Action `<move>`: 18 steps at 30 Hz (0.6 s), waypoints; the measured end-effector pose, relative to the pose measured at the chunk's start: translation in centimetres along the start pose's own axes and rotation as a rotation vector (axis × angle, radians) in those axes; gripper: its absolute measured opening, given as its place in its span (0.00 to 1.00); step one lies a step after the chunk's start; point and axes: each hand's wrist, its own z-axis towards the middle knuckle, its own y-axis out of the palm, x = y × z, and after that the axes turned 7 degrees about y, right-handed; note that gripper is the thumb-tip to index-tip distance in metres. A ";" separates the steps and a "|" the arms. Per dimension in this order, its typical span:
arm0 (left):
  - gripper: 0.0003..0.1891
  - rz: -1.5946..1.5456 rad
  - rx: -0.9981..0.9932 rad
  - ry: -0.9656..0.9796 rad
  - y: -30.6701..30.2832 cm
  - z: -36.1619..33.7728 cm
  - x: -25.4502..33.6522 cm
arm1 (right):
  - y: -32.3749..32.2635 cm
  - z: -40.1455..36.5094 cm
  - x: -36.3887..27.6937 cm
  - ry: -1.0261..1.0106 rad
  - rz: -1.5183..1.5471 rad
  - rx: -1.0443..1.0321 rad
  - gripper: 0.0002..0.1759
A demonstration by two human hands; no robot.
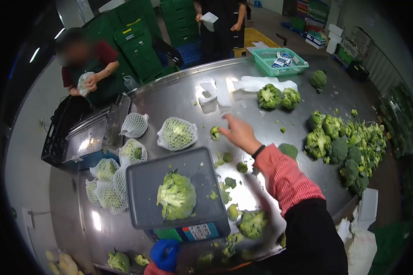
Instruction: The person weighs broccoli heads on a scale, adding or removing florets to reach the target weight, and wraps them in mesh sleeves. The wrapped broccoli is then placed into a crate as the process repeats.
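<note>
My right hand (239, 133) reaches over the steel table, its fingers apart and nothing held, beside a small broccoli piece (215, 133). My left hand (165, 255), in a blue glove, is at the near edge of the grey scale (142, 183); its fingers cannot be made out. A broccoli head (176, 196) lies stem side up on the scale's platform. Left of and beyond the scale are several netted heads, one of them a netted broccoli (177, 134). Loose broccoli pieces (252, 223) lie right of the scale.
A heap of broccoli (348, 146) covers the table's right side. White foam nets (261, 84) and a green basket (280, 63) are at the far side. A co-worker (89, 68) holds a netted item at far left; another person (220, 27) stands beyond the table.
</note>
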 end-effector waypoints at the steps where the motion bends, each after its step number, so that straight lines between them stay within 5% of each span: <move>1: 0.08 0.026 0.023 0.013 -0.6 0.5 0.5 | 0.7 1.9 1.2 -0.012 -0.137 0.018 0.27; 9: 0.08 0.123 0.250 -0.047 -1.8 6.0 1.9 | 10.4 14.2 9.0 -0.230 -0.965 0.299 0.18; 12: 0.09 0.201 0.238 -0.061 -1.6 7.0 2.1 | 11.6 16.0 9.9 -0.121 -0.903 0.162 0.14; 18: 0.06 0.132 0.181 0.061 -2.1 8.5 3.4 | 3.4 8.7 4.0 -0.429 -0.621 0.426 0.04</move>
